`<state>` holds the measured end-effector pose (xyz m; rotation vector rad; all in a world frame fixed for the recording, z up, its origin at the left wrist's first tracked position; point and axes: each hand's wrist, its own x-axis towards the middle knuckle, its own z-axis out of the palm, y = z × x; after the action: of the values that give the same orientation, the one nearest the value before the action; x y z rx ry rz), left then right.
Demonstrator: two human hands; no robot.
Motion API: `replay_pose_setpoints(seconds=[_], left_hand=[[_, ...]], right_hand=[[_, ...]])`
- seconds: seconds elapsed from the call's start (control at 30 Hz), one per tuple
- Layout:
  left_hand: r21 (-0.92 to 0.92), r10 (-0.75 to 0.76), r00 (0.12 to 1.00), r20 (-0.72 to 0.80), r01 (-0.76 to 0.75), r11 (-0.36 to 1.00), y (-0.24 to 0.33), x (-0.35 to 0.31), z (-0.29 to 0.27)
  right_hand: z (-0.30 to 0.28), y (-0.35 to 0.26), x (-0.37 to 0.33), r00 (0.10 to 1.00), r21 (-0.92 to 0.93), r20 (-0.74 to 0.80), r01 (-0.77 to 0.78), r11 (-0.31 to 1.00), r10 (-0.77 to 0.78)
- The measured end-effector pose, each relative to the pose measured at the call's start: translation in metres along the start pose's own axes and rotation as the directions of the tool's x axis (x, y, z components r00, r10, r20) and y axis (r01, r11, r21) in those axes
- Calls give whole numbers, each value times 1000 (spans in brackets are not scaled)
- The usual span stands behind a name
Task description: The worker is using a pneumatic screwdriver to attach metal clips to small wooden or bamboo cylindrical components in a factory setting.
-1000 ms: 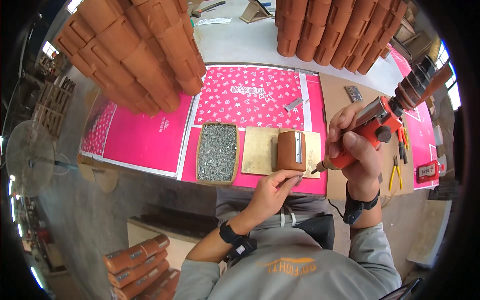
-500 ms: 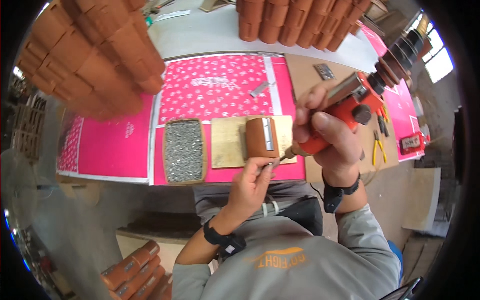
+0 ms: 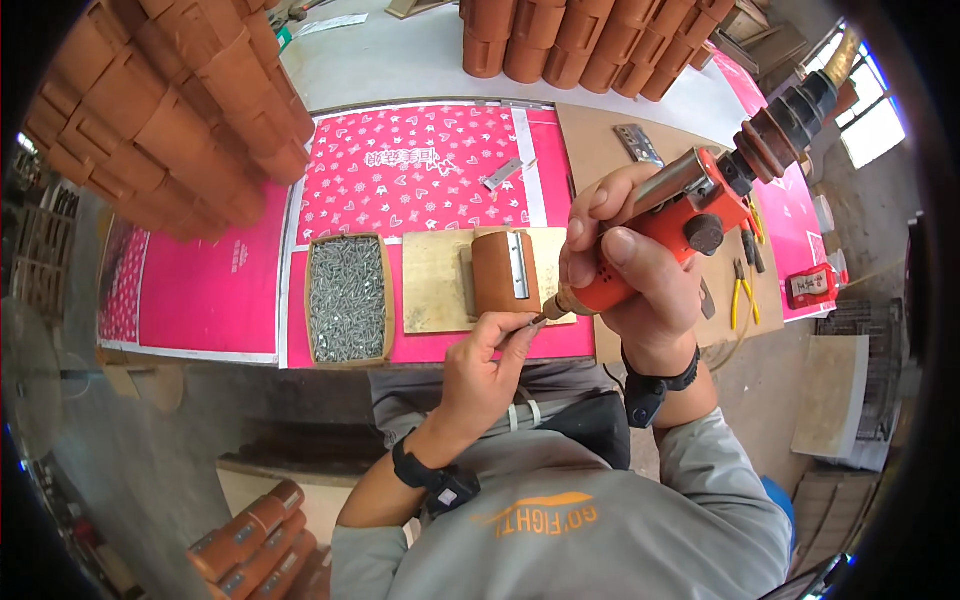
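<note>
- Block [image 3: 497, 272], brown and wooden, lies on a pale board [image 3: 432, 282] at the near edge of the bench, with a metal hinge [image 3: 518, 264] laid along its right side.
- My judgement: the hinge is placed but not fastened; I cannot make out any screw heads in it, so the driving seems still ahead.
- Tray [image 3: 347, 298] of loose screws sits just left of the board, well stocked.
- My left hand [image 3: 487, 368] pinches a screw [image 3: 534, 322] between thumb and fingertip, holding it at the driver's tip, just off the block's near right corner.
- My right hand [image 3: 632, 262] is wrapped tight round an orange driver [image 3: 665, 232], tilted down toward that screw.
- Spare hinge [image 3: 503, 172] rests on the pink sheet [image 3: 415, 165] behind; another plate [image 3: 638, 143] lies farther right.
- Pliers [image 3: 742, 296] lie at the right, well apart.
- Stacks [image 3: 185, 110] of similar blocks crowd the left and back, clear of the work; nothing blocks the tip.
</note>
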<state>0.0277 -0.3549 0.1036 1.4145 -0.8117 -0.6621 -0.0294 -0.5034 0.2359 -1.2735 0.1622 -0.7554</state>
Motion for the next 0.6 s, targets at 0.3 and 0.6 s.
replay_pose_setpoints(seconds=[0.3, 0.6], left_hand=[[54, 109, 986, -123, -103, 993, -3, 6, 7], [428, 309, 942, -135, -226, 875, 5, 17, 1]], right_hand=[[1, 3, -2, 1000, -3, -9, 9, 1000, -9], [-9, 12, -5, 999, 66, 51, 0, 998, -4]])
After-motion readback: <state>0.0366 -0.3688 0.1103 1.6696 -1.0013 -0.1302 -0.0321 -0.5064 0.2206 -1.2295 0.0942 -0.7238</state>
